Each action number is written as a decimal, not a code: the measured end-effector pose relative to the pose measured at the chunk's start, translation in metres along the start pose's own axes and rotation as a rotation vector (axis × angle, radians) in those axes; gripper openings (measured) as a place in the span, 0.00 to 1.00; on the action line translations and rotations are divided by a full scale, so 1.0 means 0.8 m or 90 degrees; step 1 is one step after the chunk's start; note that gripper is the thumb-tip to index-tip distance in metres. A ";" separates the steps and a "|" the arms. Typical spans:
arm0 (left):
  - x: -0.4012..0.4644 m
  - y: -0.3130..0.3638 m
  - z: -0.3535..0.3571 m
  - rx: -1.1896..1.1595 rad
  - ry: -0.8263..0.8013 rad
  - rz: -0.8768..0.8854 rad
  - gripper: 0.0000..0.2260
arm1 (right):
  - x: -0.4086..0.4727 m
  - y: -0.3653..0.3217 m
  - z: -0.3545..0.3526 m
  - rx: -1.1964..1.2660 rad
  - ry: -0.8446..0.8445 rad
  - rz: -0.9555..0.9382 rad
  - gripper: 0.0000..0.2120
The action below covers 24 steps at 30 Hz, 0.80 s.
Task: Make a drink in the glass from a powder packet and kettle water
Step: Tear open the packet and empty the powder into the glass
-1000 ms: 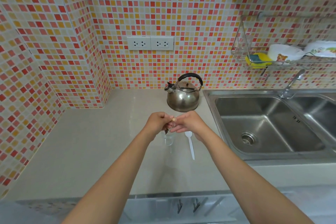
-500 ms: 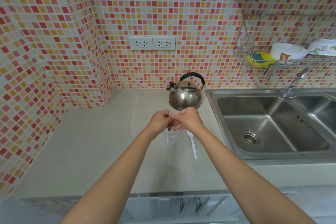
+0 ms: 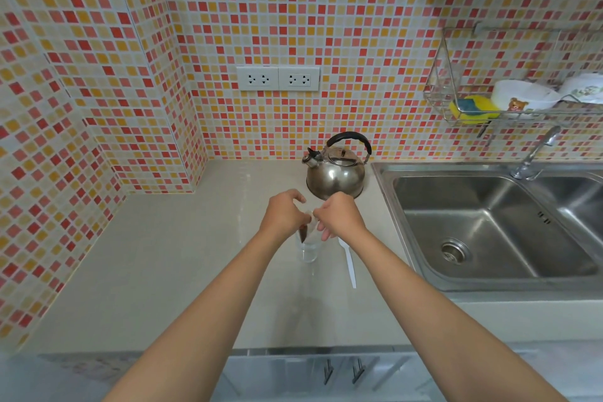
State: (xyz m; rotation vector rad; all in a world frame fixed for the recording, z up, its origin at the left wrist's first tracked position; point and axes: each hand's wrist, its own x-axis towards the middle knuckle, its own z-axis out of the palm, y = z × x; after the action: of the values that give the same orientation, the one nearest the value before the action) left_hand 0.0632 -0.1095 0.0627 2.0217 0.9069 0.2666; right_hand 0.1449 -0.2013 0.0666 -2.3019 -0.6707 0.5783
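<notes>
A small clear glass stands on the beige counter, partly hidden by my hands. My left hand and my right hand meet just above its rim, both pinching a small powder packet whose dark end hangs over the glass. Whether powder is falling, I cannot tell. A steel kettle with a black handle stands just behind my hands, spout pointing left. A white plastic spoon lies on the counter right of the glass.
A steel double sink with a tap fills the right side. A wire rack on the tiled wall holds a yellow sponge and white bowls. Two wall sockets sit above the kettle. The tiled corner wall closes the left.
My hands have drawn slightly apart over the glass, and the packet's dark end now hangs lower toward the rim. The kettle and spoon have not moved.
</notes>
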 end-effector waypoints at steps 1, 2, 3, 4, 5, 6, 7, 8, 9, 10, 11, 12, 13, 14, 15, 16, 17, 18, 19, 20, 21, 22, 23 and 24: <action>0.001 0.001 0.000 0.019 -0.004 0.010 0.14 | 0.001 -0.001 0.000 0.006 -0.011 0.014 0.11; 0.001 0.002 0.000 0.040 -0.005 0.021 0.14 | 0.003 -0.003 0.000 0.005 -0.026 0.029 0.11; 0.000 0.003 0.001 0.056 -0.003 0.030 0.14 | 0.005 -0.006 0.000 -0.001 -0.044 0.042 0.12; 0.000 0.004 0.003 0.062 0.000 0.032 0.13 | 0.007 -0.008 0.001 -0.007 -0.061 0.053 0.13; -0.001 0.004 0.004 0.057 0.003 0.028 0.13 | 0.009 -0.010 0.001 -0.009 -0.075 0.063 0.14; -0.001 0.005 0.004 0.046 0.003 0.019 0.12 | 0.012 -0.011 0.002 -0.008 -0.084 0.070 0.15; -0.001 0.005 0.004 0.038 0.002 0.009 0.12 | 0.014 -0.012 0.003 -0.004 -0.090 0.074 0.15; 0.000 0.005 0.003 0.038 0.002 0.000 0.12 | 0.016 -0.012 0.004 -0.003 -0.093 0.076 0.15; 0.001 0.006 0.002 0.046 0.003 -0.006 0.12 | 0.017 -0.011 0.005 -0.006 -0.092 0.077 0.15; 0.001 0.007 0.000 0.056 0.006 -0.012 0.12 | 0.018 -0.011 0.007 -0.012 -0.087 0.075 0.15; 0.002 0.009 -0.001 0.071 0.011 -0.017 0.11 | 0.019 -0.010 0.008 -0.019 -0.077 0.071 0.14; 0.003 0.010 -0.002 0.091 0.015 -0.018 0.09 | 0.019 -0.010 0.010 -0.027 -0.066 0.065 0.14; 0.004 0.012 -0.003 0.119 0.015 -0.017 0.07 | 0.019 -0.010 0.011 -0.038 -0.054 0.060 0.13; 0.004 0.014 -0.004 0.154 0.014 -0.015 0.05 | 0.019 -0.010 0.012 -0.050 -0.044 0.056 0.13; 0.005 0.016 -0.004 0.192 0.013 -0.010 0.06 | 0.019 -0.010 0.012 -0.060 -0.035 0.054 0.12; 0.005 0.017 -0.005 0.229 0.013 0.001 0.06 | 0.019 -0.011 0.012 -0.068 -0.028 0.054 0.12; 0.005 0.018 -0.005 0.266 0.015 0.017 0.07 | 0.018 -0.011 0.012 -0.073 -0.026 0.054 0.13; 0.006 0.018 -0.006 0.299 0.017 0.039 0.09 | 0.019 -0.011 0.012 -0.074 -0.028 0.054 0.13; 0.007 0.018 -0.008 0.326 0.019 0.064 0.10 | 0.019 -0.011 0.011 -0.070 -0.033 0.055 0.13; 0.007 0.017 -0.009 0.349 0.018 0.086 0.11 | 0.020 -0.012 0.010 -0.062 -0.036 0.058 0.12; 0.008 0.017 -0.010 0.371 0.014 0.105 0.10 | 0.021 -0.013 0.009 -0.056 -0.036 0.060 0.12; 0.009 0.017 -0.010 0.393 0.008 0.123 0.10 | 0.022 -0.013 0.008 -0.054 -0.034 0.062 0.11; 0.010 0.015 -0.010 0.413 0.003 0.140 0.10 | 0.023 -0.014 0.007 -0.055 -0.034 0.065 0.11; 0.010 0.013 -0.010 0.428 -0.002 0.161 0.11 | 0.024 -0.014 0.006 -0.053 -0.037 0.068 0.11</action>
State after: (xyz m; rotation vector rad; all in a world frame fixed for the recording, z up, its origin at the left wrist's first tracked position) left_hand 0.0705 -0.1025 0.0744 2.7629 0.8009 0.0967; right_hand 0.1536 -0.1804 0.0674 -2.4180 -0.6125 0.6818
